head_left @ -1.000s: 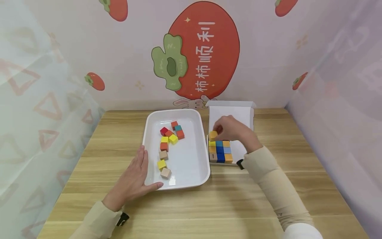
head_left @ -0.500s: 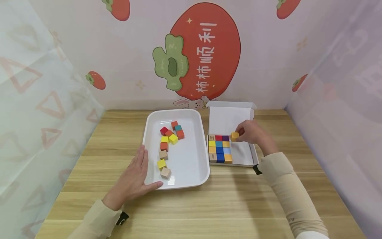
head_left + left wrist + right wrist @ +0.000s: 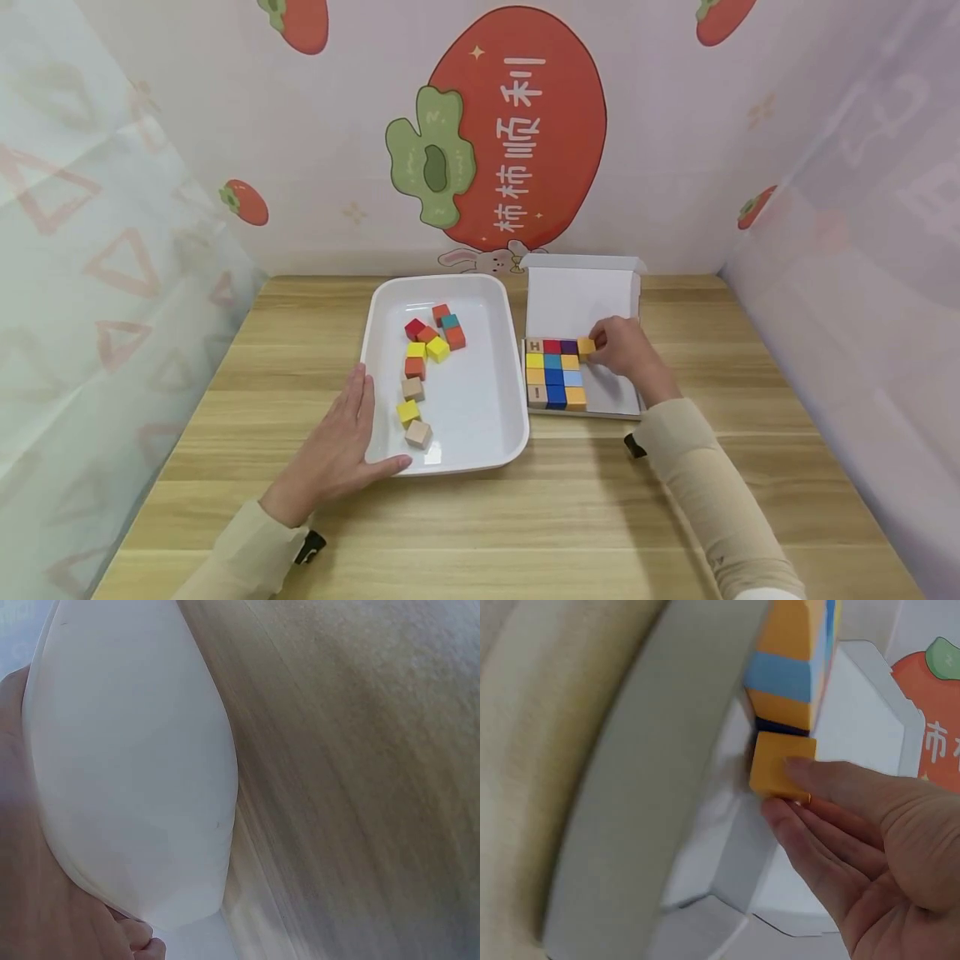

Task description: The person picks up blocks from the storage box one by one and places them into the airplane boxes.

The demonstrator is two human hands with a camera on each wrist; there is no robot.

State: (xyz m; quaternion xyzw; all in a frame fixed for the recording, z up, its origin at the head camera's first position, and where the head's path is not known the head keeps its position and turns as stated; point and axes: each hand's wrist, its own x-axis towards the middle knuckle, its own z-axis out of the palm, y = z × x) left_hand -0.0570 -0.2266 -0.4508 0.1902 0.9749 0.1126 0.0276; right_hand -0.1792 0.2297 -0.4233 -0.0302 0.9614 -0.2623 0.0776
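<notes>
In the head view my right hand [image 3: 628, 348] pinches an orange-yellow wooden cube [image 3: 586, 348] at the back of an open white cardboard box [image 3: 611, 390]. The right wrist view has the thumb and fingers on the held cube [image 3: 769, 766], right beside the end of a row of cubes. Colourful cubes [image 3: 553, 377] fill the box's left part in rows; one bears an H. My left hand [image 3: 333, 442] rests at the near left corner of a white tray [image 3: 480, 417], fingers straight along its side and thumb on the front rim. The left wrist view shows the tray's outer wall [image 3: 135, 750].
Loose red, orange, yellow, teal and plain wooden cubes [image 3: 415, 367] lie in the tray's left and middle part. The box's raised lid [image 3: 577, 300] stands at the back, near the patterned wall cloth [image 3: 337, 125]. Both containers sit close together on a wooden table [image 3: 525, 533].
My right hand has carried the orange-yellow cube from over the box's left side rightward, then down to the end of the back row. The left hand stays on the tray.
</notes>
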